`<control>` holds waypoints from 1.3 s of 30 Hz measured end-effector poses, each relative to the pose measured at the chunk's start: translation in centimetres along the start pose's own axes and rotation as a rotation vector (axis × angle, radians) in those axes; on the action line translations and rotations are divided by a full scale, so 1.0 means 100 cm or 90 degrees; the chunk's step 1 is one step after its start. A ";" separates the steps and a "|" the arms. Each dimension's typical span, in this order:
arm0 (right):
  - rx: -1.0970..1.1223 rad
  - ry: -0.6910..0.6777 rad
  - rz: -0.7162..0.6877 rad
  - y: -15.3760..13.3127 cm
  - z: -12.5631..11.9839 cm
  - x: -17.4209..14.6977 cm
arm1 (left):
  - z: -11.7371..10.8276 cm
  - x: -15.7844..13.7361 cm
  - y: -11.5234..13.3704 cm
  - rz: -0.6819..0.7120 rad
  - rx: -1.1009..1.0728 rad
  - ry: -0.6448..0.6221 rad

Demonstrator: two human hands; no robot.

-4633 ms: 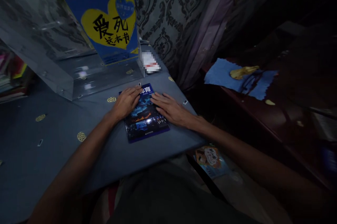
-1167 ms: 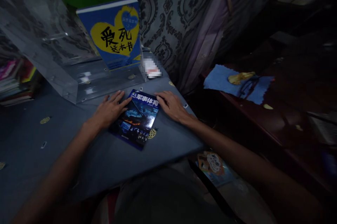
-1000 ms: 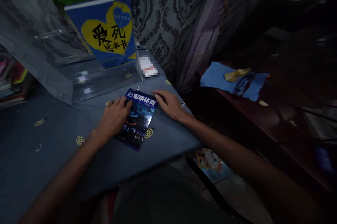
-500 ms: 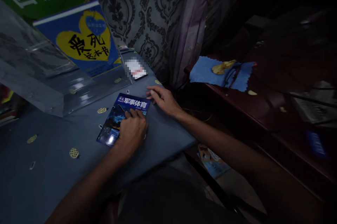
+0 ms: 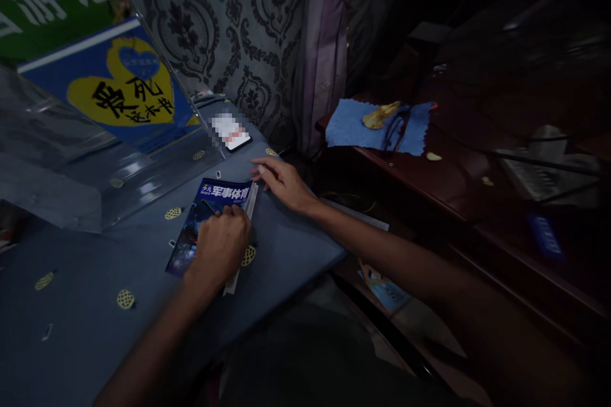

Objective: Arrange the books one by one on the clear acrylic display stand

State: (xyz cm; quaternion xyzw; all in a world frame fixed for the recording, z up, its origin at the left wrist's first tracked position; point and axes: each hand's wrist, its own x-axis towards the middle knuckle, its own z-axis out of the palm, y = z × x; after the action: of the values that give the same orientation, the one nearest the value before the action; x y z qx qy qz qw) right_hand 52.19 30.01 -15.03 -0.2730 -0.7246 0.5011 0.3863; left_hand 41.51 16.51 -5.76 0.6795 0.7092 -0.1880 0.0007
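A thin book (image 5: 191,225) with a dark blue cover and white Chinese lettering lies on the blue tablecloth (image 5: 286,244). My left hand (image 5: 223,242) rests over its right half, fingers curled round the free edge of the front cover, which is lifted a little. White page edges show along the right side. Just past the top right corner is my right hand (image 5: 284,185), fingers stretched loosely toward the book and holding nothing; whether its fingertips touch the corner, I cannot tell.
A phone (image 5: 231,133) lies beyond the book. Clear plastic sheeting (image 5: 71,197) and upright blue and yellow book (image 5: 128,88) stand at the left. On a dark red table (image 5: 429,184), a blue cloth (image 5: 344,130) sits under a yellowish object. A patterned curtain (image 5: 267,6) hangs behind.
My left hand has curled round the cover edge and drawn it up and leftward, exposing the page edges. My right hand stays by the top corner. The camera view has turned slightly right.
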 end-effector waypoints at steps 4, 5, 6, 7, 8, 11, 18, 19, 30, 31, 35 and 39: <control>-0.008 0.014 0.001 -0.003 0.000 -0.001 | 0.000 0.000 -0.001 -0.005 -0.018 0.014; -0.010 0.017 0.001 -0.003 -0.001 -0.001 | 0.001 0.000 -0.001 -0.004 -0.022 0.021; -0.012 0.022 -0.001 -0.004 -0.001 -0.001 | 0.002 0.000 -0.001 -0.002 -0.024 0.028; -0.014 0.027 -0.005 -0.005 -0.001 -0.002 | 0.002 0.000 -0.001 -0.002 -0.023 0.034; -0.018 0.032 -0.011 -0.006 -0.001 -0.003 | 0.003 0.000 -0.001 -0.002 -0.022 0.036; -0.038 0.042 -0.045 -0.011 -0.002 -0.005 | 0.004 0.000 0.002 0.013 -0.004 0.018; -0.282 -0.035 -0.062 -0.018 0.000 -0.011 | 0.017 0.002 0.016 -0.035 0.021 0.035; -0.336 -0.049 -0.058 -0.019 0.001 -0.012 | 0.017 0.003 0.016 -0.041 0.011 0.035; -0.566 -0.145 -0.196 -0.030 0.012 -0.041 | 0.074 -0.057 -0.054 0.183 -0.167 0.132; -0.566 -0.152 -0.194 -0.031 0.013 -0.041 | 0.082 -0.064 -0.060 0.203 -0.165 0.137; -0.520 -0.205 -0.196 -0.027 0.019 -0.028 | 0.097 -0.078 -0.067 0.232 -0.137 0.165; -0.430 -0.221 -0.233 -0.008 0.029 0.001 | 0.097 -0.071 -0.060 0.208 -0.123 0.229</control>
State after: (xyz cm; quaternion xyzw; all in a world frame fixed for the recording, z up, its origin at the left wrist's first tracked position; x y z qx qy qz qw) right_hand 49.72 28.33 -14.87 -0.1626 -0.9390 0.1974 0.2299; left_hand 33.82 7.07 -11.40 0.8043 0.5934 0.0071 -0.0298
